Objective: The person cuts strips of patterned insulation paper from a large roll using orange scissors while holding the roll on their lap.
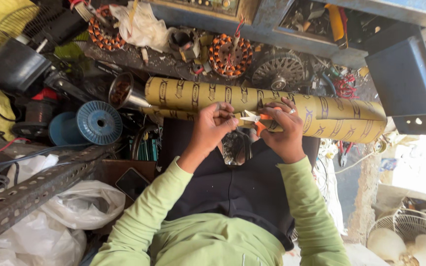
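Paper roll point(193, 94), tan with dark printed bands: lying along the near edge of the cluttered workbench point(139, 58), just past both hands. Long axis running left to right, nearly level, dipping slightly towards the right; one open end facing the left side of the bench, the other the right edge by a dark metal box point(404, 79).

Scissors point(255, 118), orange-handled, clenched in the right hand point(283, 134), pale blades pointing left along the roll's length towards the left hand point(212, 127). Left fingertips curled and drawn together right at the blade tips against the roll's near side; impossible to tell whether paper is actually pinched there.

Judged from this: keep the paper taut between the two hands, cut with the inner part of the blades, not the tips, follow one printed band as a straight guide, and keep the left fingertips clear of the cutting line.

Further out: copper-wound stators point(230, 55) at the back edge, a blue spool point(98, 123) to the left, a perforated angle bar point(30, 189) at the near left corner.
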